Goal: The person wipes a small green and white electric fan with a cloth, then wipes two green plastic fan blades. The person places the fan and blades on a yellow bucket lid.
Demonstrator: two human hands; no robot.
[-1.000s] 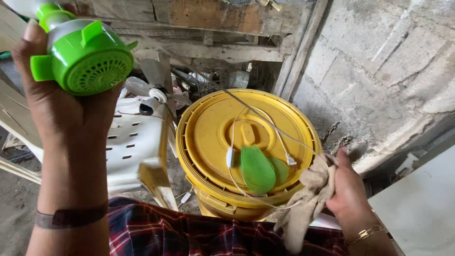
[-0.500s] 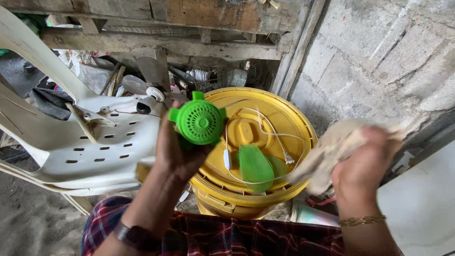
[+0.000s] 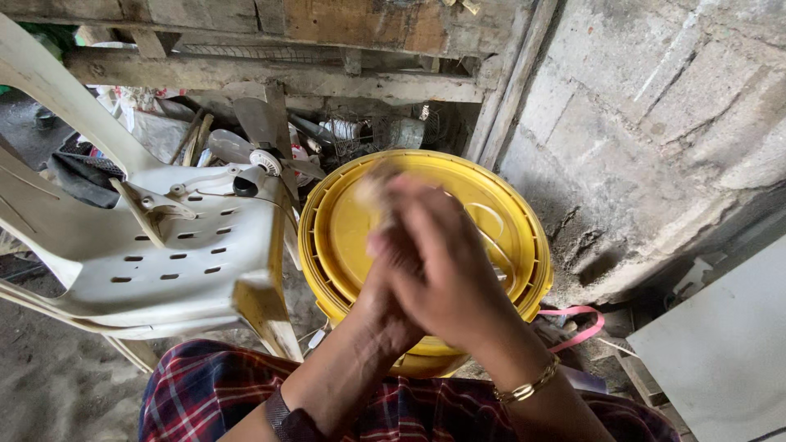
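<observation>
My two hands are pressed together above the yellow bucket lid [image 3: 499,221]. My right hand [image 3: 446,262], with a gold bracelet on its wrist, lies on top and covers most of my left hand [image 3: 381,307]. A blurred bit of beige cloth [image 3: 372,190] sticks out at the fingertips, in my right hand's grip. The green round device is hidden, and I cannot tell whether my left hand holds it. A thin white cord [image 3: 503,225] lies on the lid.
A white plastic chair [image 3: 164,254] lies tipped at the left, touching the bucket. Fan blades [image 3: 266,135] and clutter sit under a wooden bench behind. A grey block wall [image 3: 655,123] is on the right, with a pink strap [image 3: 577,327] and a white board [image 3: 720,352] below it.
My left hand came down from high left with the green device and met my right hand, which brought the cloth over the lid. The device is now out of sight.
</observation>
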